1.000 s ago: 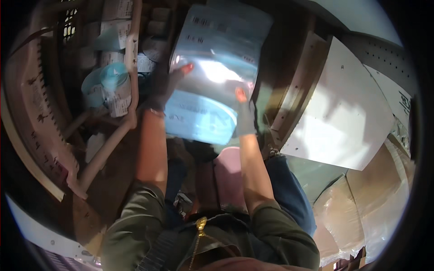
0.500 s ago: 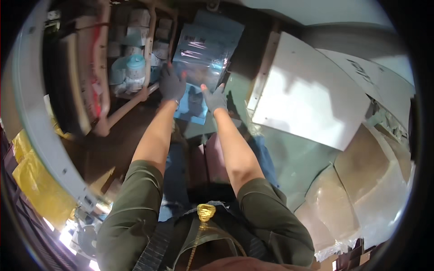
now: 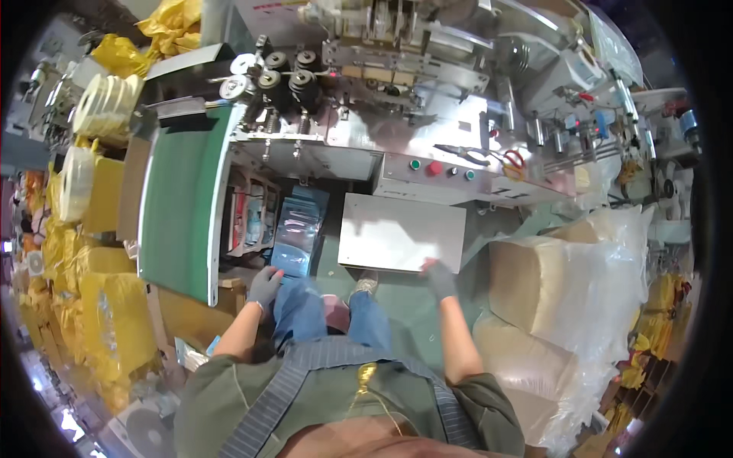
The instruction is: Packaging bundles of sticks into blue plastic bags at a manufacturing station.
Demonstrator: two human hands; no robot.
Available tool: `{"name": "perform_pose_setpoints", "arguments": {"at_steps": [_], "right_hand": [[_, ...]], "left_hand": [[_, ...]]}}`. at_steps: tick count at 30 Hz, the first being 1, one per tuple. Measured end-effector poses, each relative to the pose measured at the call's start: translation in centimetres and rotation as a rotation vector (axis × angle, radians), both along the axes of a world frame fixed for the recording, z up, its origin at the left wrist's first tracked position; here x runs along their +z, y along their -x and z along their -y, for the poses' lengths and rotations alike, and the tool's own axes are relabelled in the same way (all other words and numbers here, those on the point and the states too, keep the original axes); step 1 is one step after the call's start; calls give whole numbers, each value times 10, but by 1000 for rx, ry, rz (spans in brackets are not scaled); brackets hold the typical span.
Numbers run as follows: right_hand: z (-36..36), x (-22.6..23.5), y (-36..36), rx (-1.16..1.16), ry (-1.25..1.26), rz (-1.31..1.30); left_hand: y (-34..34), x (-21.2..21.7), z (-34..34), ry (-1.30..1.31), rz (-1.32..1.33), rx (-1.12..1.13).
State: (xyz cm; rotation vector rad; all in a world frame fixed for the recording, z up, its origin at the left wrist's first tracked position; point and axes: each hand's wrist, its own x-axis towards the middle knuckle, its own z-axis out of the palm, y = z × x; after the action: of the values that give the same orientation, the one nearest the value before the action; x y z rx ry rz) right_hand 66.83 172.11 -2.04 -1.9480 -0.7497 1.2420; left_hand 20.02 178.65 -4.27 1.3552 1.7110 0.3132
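My left hand [image 3: 265, 287], in a grey glove, is curled on the lower corner of a shiny blue and silver foil pack [image 3: 295, 233]. The pack stands in the open space under the machine, beside a shelf of small items [image 3: 248, 221]. My right hand [image 3: 440, 277], also gloved, grips the lower edge of a white cabinet door [image 3: 401, 231] below the control panel. My jeans-clad legs and one shoe [image 3: 365, 285] show between the hands on the green floor.
A green conveyor belt [image 3: 179, 206] runs along the left. Behind it stands a metal machine with black rollers [image 3: 282, 76] and a panel of green and red buttons [image 3: 435, 168]. Red-handled scissors [image 3: 515, 159] lie on top. Plastic-wrapped sacks [image 3: 565, 298] crowd the right, yellow bags [image 3: 99, 305] the left.
I have risen and drawn back from the space under the machine. Both hands held the foil pack before; now only the left is on it, and the right has moved to the white door.
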Motion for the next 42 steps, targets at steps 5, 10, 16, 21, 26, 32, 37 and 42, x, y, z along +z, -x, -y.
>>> {"name": "perform_pose_setpoints", "arguments": {"at_steps": [5, 10, 16, 21, 26, 32, 37, 42], "right_hand": [[-33, 103, -64, -380, -317, -85], [12, 98, -39, -86, -156, -20], [70, 87, 10, -244, 72, -272], [17, 95, 35, -459, 115, -251], [-50, 75, 44, -211, 116, -22], [-198, 50, 31, -32, 158, 218], [-240, 13, 4, 284, 398, 562], [-255, 21, -1, 522, 372, 705]], "left_hand": [[-90, 95, -77, -152, 298, 33], [-203, 134, -202, -92, 796, 197], [-296, 84, -369, 156, 923, 459], [-328, 36, -459, 335, 912, 665], [-364, -75, -495, 308, 782, 596], [-389, -174, -519, 18, 886, 724], [-379, -130, -521, -112, 755, 598], [-367, -115, -508, -336, 572, 540]]}}
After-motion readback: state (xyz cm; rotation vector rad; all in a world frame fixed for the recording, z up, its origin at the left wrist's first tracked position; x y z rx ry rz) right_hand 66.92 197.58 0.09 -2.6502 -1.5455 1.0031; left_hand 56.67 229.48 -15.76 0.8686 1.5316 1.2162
